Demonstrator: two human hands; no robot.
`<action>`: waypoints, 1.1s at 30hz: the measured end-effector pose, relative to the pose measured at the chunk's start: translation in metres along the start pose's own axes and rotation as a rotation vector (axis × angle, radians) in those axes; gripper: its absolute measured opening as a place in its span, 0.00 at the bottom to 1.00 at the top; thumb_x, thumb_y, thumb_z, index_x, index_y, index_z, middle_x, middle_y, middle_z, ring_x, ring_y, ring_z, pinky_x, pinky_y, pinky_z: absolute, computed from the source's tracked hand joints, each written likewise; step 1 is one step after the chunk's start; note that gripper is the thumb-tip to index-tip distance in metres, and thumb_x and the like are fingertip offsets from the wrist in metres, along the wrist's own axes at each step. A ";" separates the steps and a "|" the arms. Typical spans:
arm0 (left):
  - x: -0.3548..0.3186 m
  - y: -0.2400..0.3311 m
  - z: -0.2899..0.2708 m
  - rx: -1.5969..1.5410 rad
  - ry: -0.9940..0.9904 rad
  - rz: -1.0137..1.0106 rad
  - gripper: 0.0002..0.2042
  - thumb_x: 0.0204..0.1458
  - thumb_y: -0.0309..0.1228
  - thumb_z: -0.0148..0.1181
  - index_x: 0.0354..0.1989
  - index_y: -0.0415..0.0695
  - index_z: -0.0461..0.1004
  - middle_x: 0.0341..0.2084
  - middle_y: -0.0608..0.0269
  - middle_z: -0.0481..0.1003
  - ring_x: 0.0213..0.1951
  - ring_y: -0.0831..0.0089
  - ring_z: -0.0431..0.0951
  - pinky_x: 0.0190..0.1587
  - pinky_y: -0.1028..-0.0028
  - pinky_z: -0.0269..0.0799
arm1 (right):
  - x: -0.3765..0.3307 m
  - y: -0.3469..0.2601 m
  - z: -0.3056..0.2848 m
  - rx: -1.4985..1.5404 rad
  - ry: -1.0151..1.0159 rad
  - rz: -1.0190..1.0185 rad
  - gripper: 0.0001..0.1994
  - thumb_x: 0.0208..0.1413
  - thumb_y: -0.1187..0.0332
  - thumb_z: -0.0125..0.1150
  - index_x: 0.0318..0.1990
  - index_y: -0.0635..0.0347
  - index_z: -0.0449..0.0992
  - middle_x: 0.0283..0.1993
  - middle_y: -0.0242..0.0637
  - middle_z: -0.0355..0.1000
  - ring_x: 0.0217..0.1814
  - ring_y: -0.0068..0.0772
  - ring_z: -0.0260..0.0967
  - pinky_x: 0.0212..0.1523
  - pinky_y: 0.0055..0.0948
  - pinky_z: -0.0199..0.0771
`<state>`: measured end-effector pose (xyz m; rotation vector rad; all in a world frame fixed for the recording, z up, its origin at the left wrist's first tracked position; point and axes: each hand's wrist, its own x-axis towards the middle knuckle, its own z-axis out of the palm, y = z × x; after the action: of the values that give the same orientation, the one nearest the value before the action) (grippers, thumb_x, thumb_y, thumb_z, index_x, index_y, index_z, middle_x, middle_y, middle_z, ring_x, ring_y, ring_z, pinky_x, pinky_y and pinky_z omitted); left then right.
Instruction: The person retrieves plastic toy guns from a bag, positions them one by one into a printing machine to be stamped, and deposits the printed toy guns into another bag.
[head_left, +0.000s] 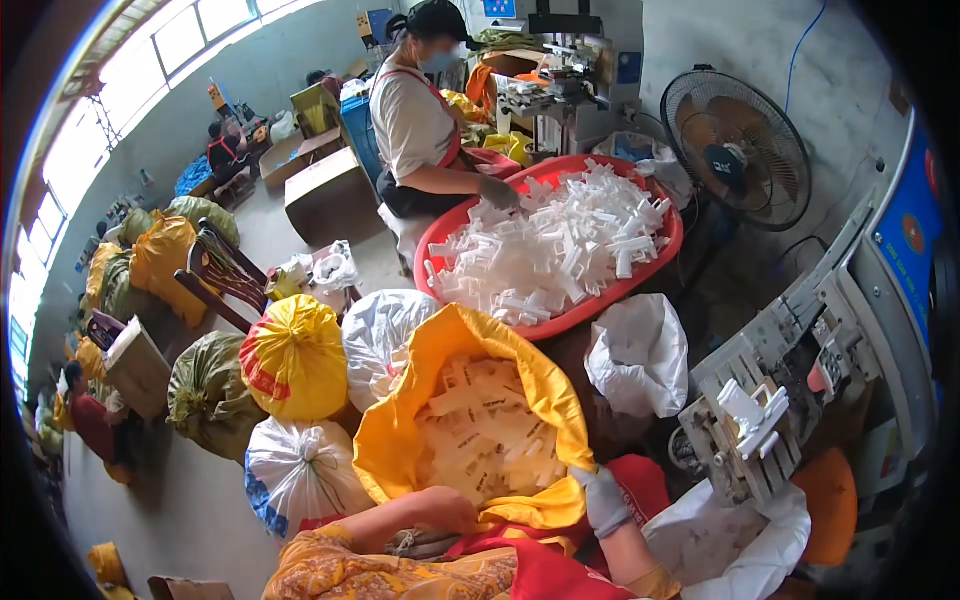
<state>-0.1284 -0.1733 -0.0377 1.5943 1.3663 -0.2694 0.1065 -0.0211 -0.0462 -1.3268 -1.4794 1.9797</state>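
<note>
- Partway, it seems: the yellow sack point(545, 372) stands open and untied, well stocked with marked white plastic pieces point(490, 430); many unbagged pieces fill the red tub point(560, 326) beyond.
- The sack, just before the person, is soft, its mouth wide and rim folded.
- Right hand point(605, 503): gloved fingers seem closed on the rim.
- Left hand point(452, 510): at the near rim; finger state can't be told.
</note>
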 end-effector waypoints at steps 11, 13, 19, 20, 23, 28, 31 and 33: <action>0.037 0.037 -0.041 0.240 0.055 0.083 0.22 0.43 0.55 0.58 0.42 0.57 0.76 0.36 0.58 0.77 0.39 0.59 0.76 0.40 0.62 0.70 | -0.135 0.096 -0.239 -0.800 0.330 -0.220 0.08 0.55 0.67 0.50 0.34 0.61 0.73 0.33 0.41 0.72 0.34 0.39 0.69 0.37 0.37 0.69; 0.057 0.039 -0.039 0.227 0.179 -0.203 0.28 0.40 0.55 0.62 0.45 0.48 0.72 0.36 0.52 0.76 0.39 0.57 0.76 0.40 0.61 0.70 | -0.162 0.136 -0.261 -0.941 0.771 0.050 0.14 0.51 0.61 0.53 0.37 0.63 0.73 0.39 0.52 0.71 0.41 0.54 0.68 0.42 0.45 0.68; 0.110 0.051 -0.018 -0.205 0.260 0.168 0.47 0.44 0.44 0.65 0.60 0.28 0.39 0.35 0.45 0.72 0.33 0.57 0.77 0.36 0.63 0.72 | -0.180 0.174 -0.203 -0.906 0.086 0.387 0.18 0.46 0.64 0.47 0.44 0.57 0.74 0.47 0.47 0.71 0.50 0.51 0.68 0.50 0.45 0.66; 0.113 0.055 -0.019 -0.068 0.302 0.199 0.45 0.43 0.46 0.65 0.58 0.27 0.44 0.27 0.46 0.72 0.31 0.54 0.76 0.34 0.61 0.70 | -0.179 0.174 -0.199 -0.884 0.128 0.361 0.18 0.46 0.65 0.47 0.45 0.57 0.74 0.47 0.47 0.71 0.50 0.50 0.68 0.50 0.45 0.66; 0.113 0.070 -0.028 0.239 0.344 0.155 0.33 0.43 0.50 0.63 0.41 0.28 0.63 0.20 0.45 0.73 0.30 0.50 0.75 0.34 0.57 0.69 | -0.163 0.181 -0.221 -0.823 0.214 0.262 0.15 0.43 0.69 0.48 0.39 0.61 0.76 0.41 0.50 0.73 0.42 0.54 0.71 0.46 0.46 0.69; 0.093 0.097 -0.055 0.524 0.157 0.037 0.25 0.43 0.52 0.61 0.35 0.39 0.74 0.22 0.48 0.75 0.30 0.50 0.76 0.35 0.57 0.70 | -0.119 0.220 -0.295 -1.519 0.839 0.404 0.14 0.48 0.65 0.50 0.40 0.53 0.78 0.45 0.41 0.74 0.46 0.41 0.71 0.43 0.39 0.69; 0.072 0.116 -0.057 0.595 0.122 0.020 0.18 0.44 0.48 0.60 0.35 0.46 0.77 0.24 0.51 0.77 0.32 0.55 0.78 0.35 0.59 0.71 | -0.112 0.225 -0.330 -1.485 0.660 0.765 0.15 0.51 0.60 0.49 0.43 0.51 0.78 0.51 0.34 0.72 0.51 0.38 0.70 0.44 0.49 0.67; 0.060 0.134 -0.060 0.525 0.111 0.000 0.18 0.44 0.47 0.61 0.36 0.46 0.77 0.25 0.53 0.77 0.31 0.57 0.78 0.35 0.62 0.72 | -0.124 0.210 -0.338 -1.446 0.528 0.727 0.15 0.51 0.58 0.51 0.43 0.50 0.78 0.52 0.33 0.71 0.51 0.37 0.70 0.45 0.48 0.67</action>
<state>-0.0188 -0.0741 0.0203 2.0629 1.4554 -0.5837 0.5011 -0.0031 -0.1801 -2.8974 -2.3313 0.2788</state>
